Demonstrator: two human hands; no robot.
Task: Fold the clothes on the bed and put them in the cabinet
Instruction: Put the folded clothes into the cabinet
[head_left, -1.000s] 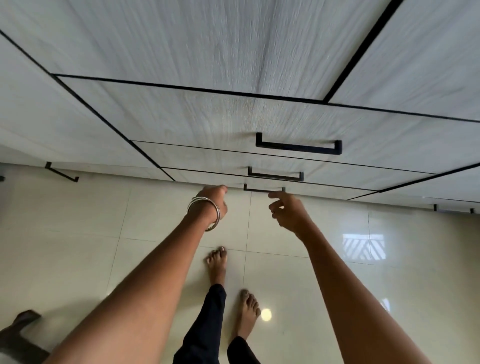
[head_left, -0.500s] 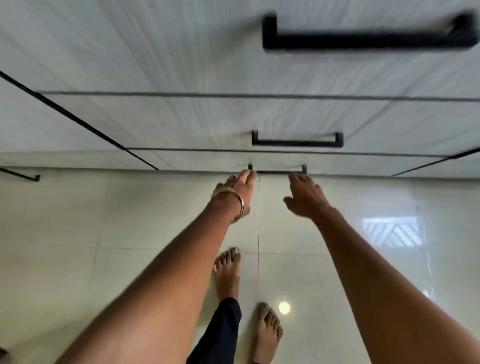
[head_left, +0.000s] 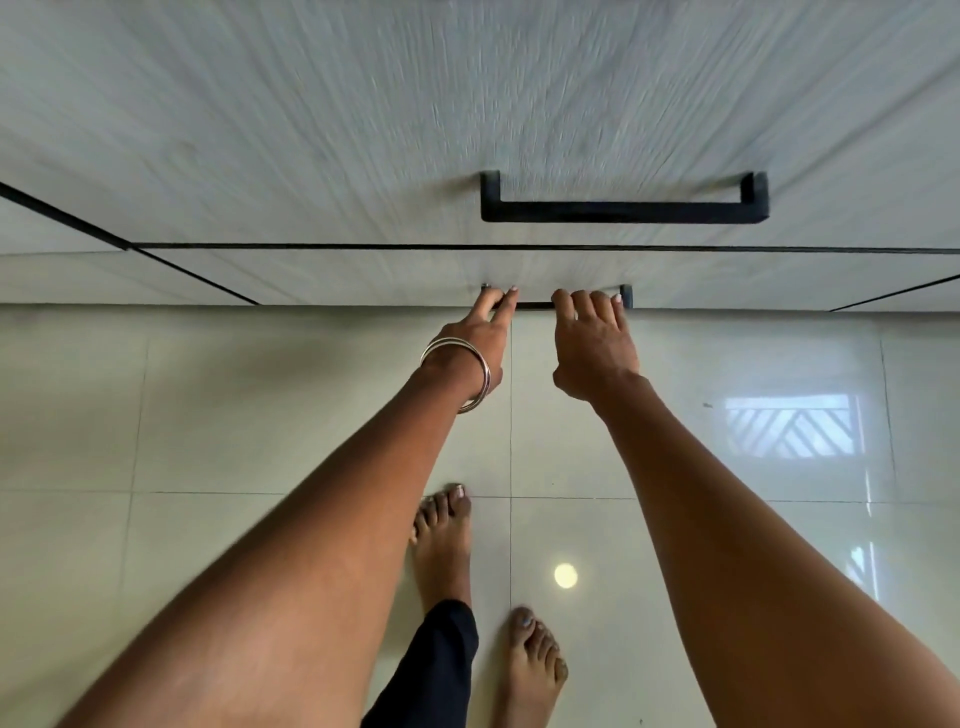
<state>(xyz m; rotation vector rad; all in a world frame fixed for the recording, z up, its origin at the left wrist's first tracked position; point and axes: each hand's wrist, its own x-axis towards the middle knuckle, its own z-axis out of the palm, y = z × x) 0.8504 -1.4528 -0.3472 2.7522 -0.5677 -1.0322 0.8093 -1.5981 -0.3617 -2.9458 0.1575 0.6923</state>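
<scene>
Head view: I see cabinet (head_left: 311, 130) straight ahead, clothes out of view. My left hand (head_left: 480, 338) and right hand (head_left: 592, 348) both curl fingers over lowest drawer handle (head_left: 535, 305), bare feet on tile floor (head_left: 208, 415).

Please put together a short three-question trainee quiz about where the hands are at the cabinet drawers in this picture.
1. True or false: the bottom drawer handle has both hands on it.
2. Which hand wears the metal bangles? A) left hand B) right hand C) neither
3. Fill in: the larger black handle on the drawer above is touched by ____ hand.

Key
1. True: fingers of both hands reach its bar, the left near the left end, the right near the right end.
2. A.
3. Neither; it stands free above both hands.
</scene>
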